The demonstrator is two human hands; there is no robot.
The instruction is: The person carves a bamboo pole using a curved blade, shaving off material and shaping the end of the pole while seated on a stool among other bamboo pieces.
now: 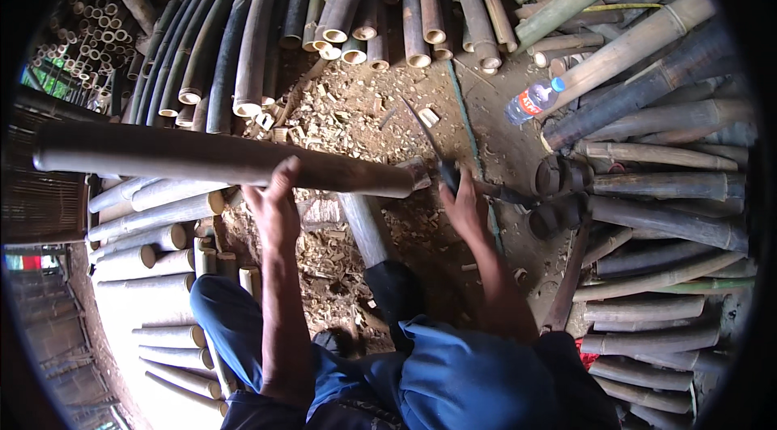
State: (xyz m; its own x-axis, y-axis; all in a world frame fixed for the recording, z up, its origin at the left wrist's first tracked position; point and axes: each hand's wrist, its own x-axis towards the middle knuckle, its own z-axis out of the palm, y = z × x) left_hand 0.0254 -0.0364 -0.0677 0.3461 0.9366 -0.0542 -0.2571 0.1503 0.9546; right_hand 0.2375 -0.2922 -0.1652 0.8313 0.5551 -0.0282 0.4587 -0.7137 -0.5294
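My left hand [275,202] grips a thick bamboo pole [218,161] from below, with the thumb up along its near side. The pole lies nearly level across my front, its left end a little higher. At its right end a short, narrower piece [418,174] pokes out, paler and rough. Just right of that end, my right hand [467,207] is closed on a knife [426,131] with a long, thin, dark blade pointing up and away. The blade is apart from the pole. A dark shaft [506,192] runs rightward from beside the right hand, partly hidden by it.
Wood chips [340,106] cover the ground. Below the pole stands a grey bamboo post [366,228] near my legs. Bamboo lengths [259,33] lie stacked at the back, with more on both sides. A water bottle [530,102] leans against the right stack [623,58].
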